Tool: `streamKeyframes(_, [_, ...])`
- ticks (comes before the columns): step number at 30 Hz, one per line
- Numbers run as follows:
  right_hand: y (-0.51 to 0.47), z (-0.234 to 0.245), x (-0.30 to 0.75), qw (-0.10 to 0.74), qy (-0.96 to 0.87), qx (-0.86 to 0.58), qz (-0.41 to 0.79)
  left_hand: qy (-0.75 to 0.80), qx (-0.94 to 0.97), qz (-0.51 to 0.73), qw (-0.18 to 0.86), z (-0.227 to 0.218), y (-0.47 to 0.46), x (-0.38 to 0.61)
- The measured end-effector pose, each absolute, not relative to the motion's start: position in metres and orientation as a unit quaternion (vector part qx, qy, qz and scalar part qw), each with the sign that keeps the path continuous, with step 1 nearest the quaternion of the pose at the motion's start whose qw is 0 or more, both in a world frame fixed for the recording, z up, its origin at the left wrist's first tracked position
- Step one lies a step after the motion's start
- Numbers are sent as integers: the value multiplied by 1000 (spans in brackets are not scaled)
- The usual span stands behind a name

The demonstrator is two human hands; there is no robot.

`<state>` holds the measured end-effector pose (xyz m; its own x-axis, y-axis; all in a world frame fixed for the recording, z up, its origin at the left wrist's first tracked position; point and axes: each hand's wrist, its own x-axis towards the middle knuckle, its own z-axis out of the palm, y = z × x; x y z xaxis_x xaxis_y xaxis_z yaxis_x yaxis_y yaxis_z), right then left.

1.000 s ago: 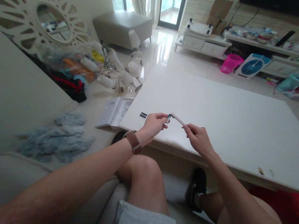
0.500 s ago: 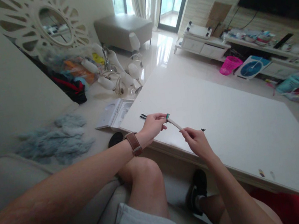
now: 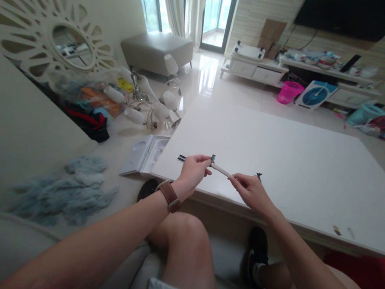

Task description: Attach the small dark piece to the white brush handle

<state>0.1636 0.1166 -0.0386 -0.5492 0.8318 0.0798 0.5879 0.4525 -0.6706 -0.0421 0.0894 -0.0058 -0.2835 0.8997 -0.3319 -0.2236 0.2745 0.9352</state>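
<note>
A razor (image 3: pixel 222 169) with a pale handle and a dark green-edged head is held over the near side of the white table (image 3: pixel 290 168). My right hand (image 3: pixel 251 191) is closed around the lower handle. My left hand (image 3: pixel 194 172), with a brown watch strap at the wrist, pinches at the razor's head, and its fingers partly cover that end. Two short dark strips (image 3: pixel 181 157) lie on the table just beyond my left hand. Past my right hand sits a small dark piece (image 3: pixel 259 175), too small to name.
An open white box (image 3: pixel 136 156) stands beyond the table's left end. Two tiny items, one of them dark and yellowish (image 3: pixel 336 230), lie by the near right edge. A chandelier (image 3: pixel 152 104) rests on the floor, near a grey fluffy cloth (image 3: pixel 62 193). Something red (image 3: pixel 373 267) is at lower right.
The view has shifted slightly, so the table and hands sit a little lower and further left. Both hands keep their hold on the razor, with little other movement.
</note>
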Motion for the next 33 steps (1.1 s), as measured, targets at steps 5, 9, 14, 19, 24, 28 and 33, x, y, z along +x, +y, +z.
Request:
streamKeyframes(5, [116,-34,164,207,-845,-425,248,598,297,526,527,-6,89,-42])
streamKeyframes(9, [117,-36,164,236,-839,-444,207,597,290,532,526,-8,89,-41])
streamKeyframes(14, [121,-42,165,253,-815,-483,196,587,290,530,538,-13,89,-40])
streamKeyframes(19, [118,-40,165,262,-814,-484,186,577,285,536,547,-15,90,-39])
streamKeyframes(24, [117,-37,165,251,-840,-441,193,572,265,549,549,-15,90,-39])
streamKeyframes(28, [120,-37,167,278,-811,-487,167,576,284,539,545,-15,90,-40])
streamKeyframes(33, [119,-35,167,251,-834,-452,191,571,283,540,550,-16,89,-39])
